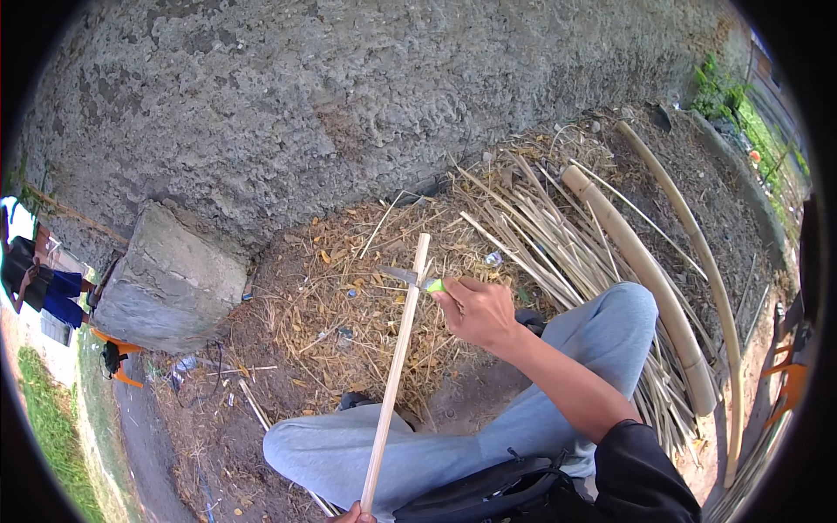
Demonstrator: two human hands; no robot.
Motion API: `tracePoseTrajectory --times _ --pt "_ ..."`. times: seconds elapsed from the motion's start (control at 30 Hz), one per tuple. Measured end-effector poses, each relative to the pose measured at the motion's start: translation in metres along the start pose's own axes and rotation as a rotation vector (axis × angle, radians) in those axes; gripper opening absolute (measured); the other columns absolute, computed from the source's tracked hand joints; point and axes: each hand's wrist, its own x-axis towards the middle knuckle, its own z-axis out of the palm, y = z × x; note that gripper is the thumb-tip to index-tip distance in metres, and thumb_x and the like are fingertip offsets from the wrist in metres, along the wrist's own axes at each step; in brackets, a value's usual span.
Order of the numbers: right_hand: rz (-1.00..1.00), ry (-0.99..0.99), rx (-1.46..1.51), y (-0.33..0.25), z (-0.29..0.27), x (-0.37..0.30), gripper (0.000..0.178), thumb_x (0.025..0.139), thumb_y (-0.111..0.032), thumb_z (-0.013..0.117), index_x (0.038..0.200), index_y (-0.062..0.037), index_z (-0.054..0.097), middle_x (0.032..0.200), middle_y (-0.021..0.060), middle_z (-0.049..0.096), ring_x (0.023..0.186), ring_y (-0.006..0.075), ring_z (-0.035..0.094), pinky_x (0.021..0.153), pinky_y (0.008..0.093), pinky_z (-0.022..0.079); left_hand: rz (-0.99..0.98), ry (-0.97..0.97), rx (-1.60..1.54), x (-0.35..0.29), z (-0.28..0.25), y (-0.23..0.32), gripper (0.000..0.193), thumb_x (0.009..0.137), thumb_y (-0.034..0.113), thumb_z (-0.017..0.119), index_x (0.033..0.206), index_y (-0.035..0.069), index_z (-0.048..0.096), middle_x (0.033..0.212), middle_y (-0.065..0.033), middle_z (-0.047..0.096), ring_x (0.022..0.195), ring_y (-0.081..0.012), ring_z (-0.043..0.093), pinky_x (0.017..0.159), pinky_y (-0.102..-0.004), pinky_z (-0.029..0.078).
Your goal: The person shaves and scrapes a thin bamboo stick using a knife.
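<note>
My right hand (pixel 478 312) is closed around the green handle of a knife (pixel 434 285). Its blade points left and lies across the upper part of a pale bamboo strip (pixel 398 357). The strip slants from the lower edge up between my knees, over my crossed legs in grey trousers. At the bottom edge my left hand (pixel 353 514) grips the strip's lower end; only its fingertips show. Below the blade the ground is strewn with straw-like shavings (pixel 349 305).
Right of my knee lies a pile of split bamboo strips (pixel 545 227), with a thick bamboo pole (pixel 641 261) and a thinner curved pole (pixel 697 235) beyond. A rough grey wall (pixel 366 96) rises ahead. A concrete block (pixel 179 270) stands left; a person (pixel 57 283) is past it.
</note>
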Motion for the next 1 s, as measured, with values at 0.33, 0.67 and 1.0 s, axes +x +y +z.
tracePoseTrajectory --times 0.33,0.67,1.0 --pt "0.311 -0.071 -0.105 0.043 0.001 0.013 0.028 0.096 -0.028 0.062 0.092 -0.0018 0.073 0.058 0.0112 0.06 0.042 0.0228 0.052 0.044 0.041 0.042 0.151 0.003 0.034 -0.037 -0.017 0.01 0.021 0.099 0.013 0.06 0.09 -0.005 0.067 0.063 -0.0008 0.052 0.056 -0.0072 0.045 0.049 -0.0254 0.036" --pt "0.61 0.055 0.33 0.008 -0.039 0.004 0.037 0.101 -0.031 0.059 0.104 0.0023 0.074 0.056 0.0037 0.052 0.053 0.0064 0.041 0.051 0.0314 0.036 0.07 0.07 0.053 -0.021 -0.008 -0.017 0.024 0.102 0.02 0.057 0.088 0.002 0.063 0.062 0.0051 0.046 0.055 -0.0047 0.04 0.048 -0.0247 0.032" --pt "0.079 0.048 0.314 -0.021 -0.036 -0.015 0.018 0.091 -0.017 0.07 0.097 -0.0001 0.072 0.061 0.007 0.06 0.043 0.0178 0.054 0.039 0.0347 0.038 -0.007 0.057 0.021 -0.014 -0.001 -0.021 0.025 0.101 0.024 0.058 0.093 0.002 0.067 0.062 0.0064 0.045 0.056 -0.0047 0.04 0.049 -0.0249 0.032"
